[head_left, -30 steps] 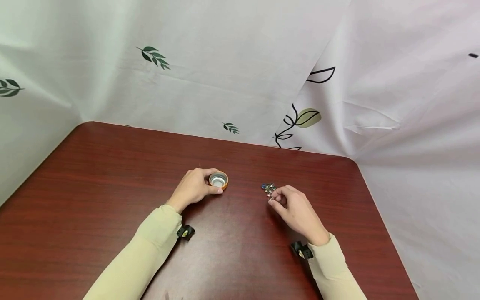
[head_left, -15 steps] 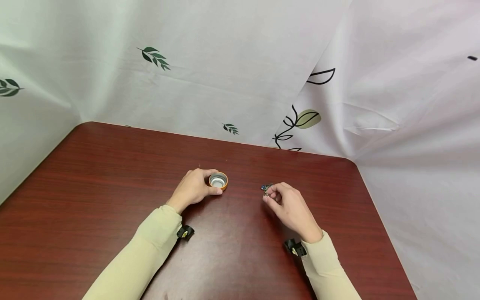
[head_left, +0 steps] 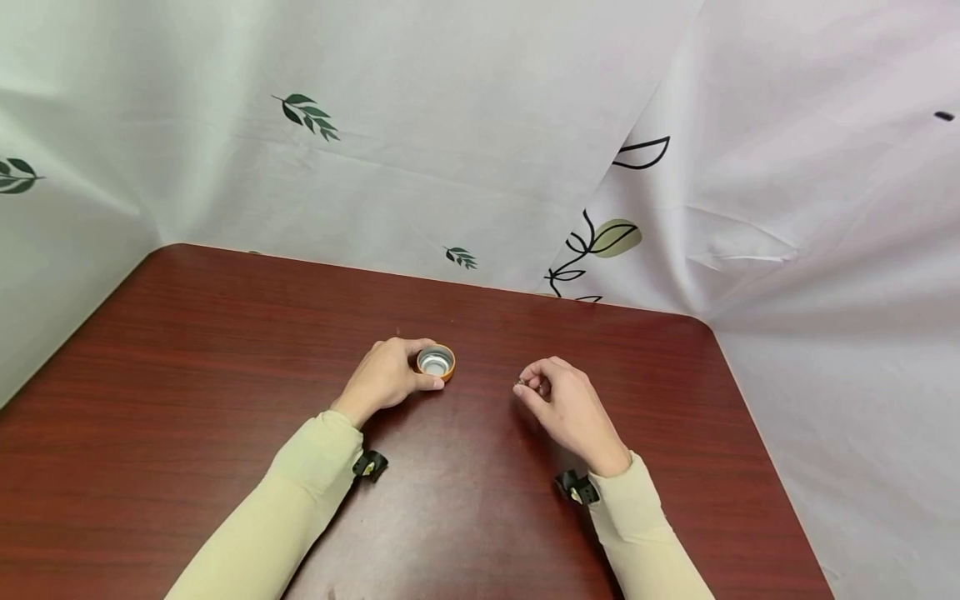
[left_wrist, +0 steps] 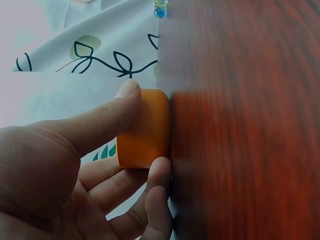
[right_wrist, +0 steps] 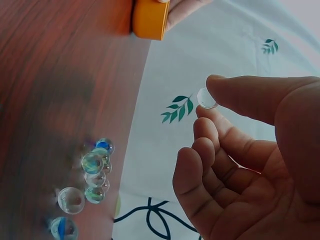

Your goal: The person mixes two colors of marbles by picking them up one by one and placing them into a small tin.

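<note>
In the head view my left hand (head_left: 385, 375) grips an orange round container (head_left: 437, 362), its silvery inside facing up; the left wrist view shows thumb and fingers around its orange wall (left_wrist: 150, 127). To the right, my right hand (head_left: 572, 407) is raised over the table. Its thumb and index finger pinch one clear marble (right_wrist: 206, 98), seen in the right wrist view. Several glass marbles (right_wrist: 94, 163), some with blue or green inside, lie on the table below that hand; in the head view the hand hides most of them.
The reddish-brown wooden table (head_left: 247, 333) reaches back to a pale curtain (head_left: 420, 142) printed with leaves, which also hangs along both sides. A black band with a small device sits at each wrist, over pale sleeves (head_left: 311, 467).
My right hand has moved left and a little away from me, lifting a marble off the cluster. The left hand and the orange container have stayed in place.
</note>
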`<state>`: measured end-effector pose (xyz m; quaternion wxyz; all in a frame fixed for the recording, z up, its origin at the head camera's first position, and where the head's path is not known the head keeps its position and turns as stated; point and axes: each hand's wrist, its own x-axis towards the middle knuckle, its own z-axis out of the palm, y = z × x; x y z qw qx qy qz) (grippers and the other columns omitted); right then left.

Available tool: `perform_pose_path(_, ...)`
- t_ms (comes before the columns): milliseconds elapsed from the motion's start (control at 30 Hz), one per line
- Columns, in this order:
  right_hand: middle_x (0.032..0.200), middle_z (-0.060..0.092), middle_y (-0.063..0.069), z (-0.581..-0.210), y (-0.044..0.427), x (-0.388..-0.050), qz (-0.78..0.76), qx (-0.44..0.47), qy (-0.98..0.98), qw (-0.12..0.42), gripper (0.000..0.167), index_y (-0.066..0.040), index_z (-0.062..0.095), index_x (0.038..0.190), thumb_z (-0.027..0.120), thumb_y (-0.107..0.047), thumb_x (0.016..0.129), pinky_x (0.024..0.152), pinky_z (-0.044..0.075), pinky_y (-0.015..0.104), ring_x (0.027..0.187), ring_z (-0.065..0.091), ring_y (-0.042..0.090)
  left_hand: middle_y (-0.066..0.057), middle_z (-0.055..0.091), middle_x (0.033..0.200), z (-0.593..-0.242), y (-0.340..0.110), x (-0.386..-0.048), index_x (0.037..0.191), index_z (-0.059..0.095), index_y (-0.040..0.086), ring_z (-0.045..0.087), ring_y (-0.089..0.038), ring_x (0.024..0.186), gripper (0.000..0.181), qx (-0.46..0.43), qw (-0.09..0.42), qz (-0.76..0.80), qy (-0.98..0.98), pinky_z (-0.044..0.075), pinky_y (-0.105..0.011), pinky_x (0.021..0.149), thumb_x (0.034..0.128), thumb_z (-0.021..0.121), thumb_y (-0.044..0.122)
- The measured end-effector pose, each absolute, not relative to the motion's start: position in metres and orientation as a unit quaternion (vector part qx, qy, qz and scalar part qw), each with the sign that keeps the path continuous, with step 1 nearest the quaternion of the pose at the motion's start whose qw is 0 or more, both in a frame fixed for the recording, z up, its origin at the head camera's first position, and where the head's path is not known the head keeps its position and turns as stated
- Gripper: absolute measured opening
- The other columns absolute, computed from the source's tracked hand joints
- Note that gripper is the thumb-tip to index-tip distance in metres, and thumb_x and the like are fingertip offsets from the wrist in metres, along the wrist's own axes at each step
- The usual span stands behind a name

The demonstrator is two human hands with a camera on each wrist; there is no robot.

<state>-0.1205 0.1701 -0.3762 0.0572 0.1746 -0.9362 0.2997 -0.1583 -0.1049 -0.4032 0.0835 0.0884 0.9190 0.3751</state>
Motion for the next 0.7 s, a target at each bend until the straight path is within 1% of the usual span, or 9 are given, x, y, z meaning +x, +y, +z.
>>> perform_pose_path(200, 0.083, 0.056, -0.005, -0.374, 0.166, -0.122, 0.309, 0.177, -0.933, 0.055, 0.008, -0.015, 0.067, 0.089, 0.075, -0.016, 0.091, 0.07, 0.048, 0.027, 0.077, 0.058, 0.016, 0.0, 0.074, 0.107, -0.403, -0.105, -0.158, 0.135, 0.066, 0.018, 0.062, -0.029, 0.114, 0.06, 0.089, 0.081, 0.372, 0.92, 0.048, -0.045, 0.095, 0.0796, 0.087, 0.031)
perform_pose_path(267, 0.083, 0.056, -0.005, -0.374, 0.163, -0.122, 0.312, 0.177, -0.932, 0.057, 0.008, -0.014, 0.068, 0.09, 0.076, -0.015, 0.09, 0.07, 0.048, 0.027, 0.076, 0.058, 0.016, 0.0, 0.074, 0.106, -0.403, -0.105, -0.158, 0.135, 0.066, 0.017, 0.062, -0.029, 0.114, 0.06, 0.09, 0.081, 0.372, 0.92, 0.048, -0.045, 0.095, 0.0796, 0.087, 0.03)
perform_pose_path(433, 0.083, 0.057, -0.005, -0.373, 0.156, -0.125, 0.313, 0.174, -0.932, 0.056, 0.008, -0.014, 0.068, 0.09, 0.076, -0.015, 0.091, 0.07, 0.048, 0.027, 0.075, 0.055, 0.01, 0.0, 0.074, 0.106, -0.404, -0.106, -0.158, 0.135, 0.066, 0.017, 0.062, -0.029, 0.114, 0.061, 0.089, 0.081, 0.373, 0.92, 0.048, -0.045, 0.095, 0.0795, 0.087, 0.03)
perform_pose_path(700, 0.083, 0.057, -0.005, -0.373, 0.143, -0.129, 0.322, 0.176, -0.928, 0.057, 0.006, -0.014, 0.068, 0.09, 0.075, -0.015, 0.092, 0.07, 0.048, 0.027, 0.076, 0.056, 0.012, 0.0, 0.074, 0.105, -0.405, -0.105, -0.158, 0.133, 0.067, 0.018, 0.063, -0.029, 0.111, 0.059, 0.092, 0.075, 0.373, 0.92, 0.048, -0.045, 0.094, 0.0789, 0.088, 0.03)
